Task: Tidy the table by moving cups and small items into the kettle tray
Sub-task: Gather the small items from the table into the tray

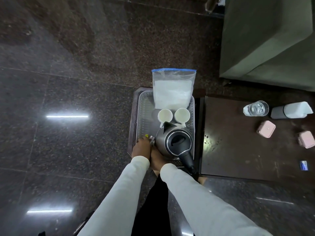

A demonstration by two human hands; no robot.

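Yellow packet (146,136) at left hand (141,149) fingers (142,140), beside kettle (175,142)

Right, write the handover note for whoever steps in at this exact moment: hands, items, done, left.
Hands: left hand is low in the kettle tray by the kettle, at some small packets; whether it grips them I cannot tell. Right hand lies beside it against the kettle; grip hidden.
In the tray: kettle, two paper cups, bag of white powder.
Done: both cups are in.
Left on the table: two pink boxes, glass, bottle, blue sachet.
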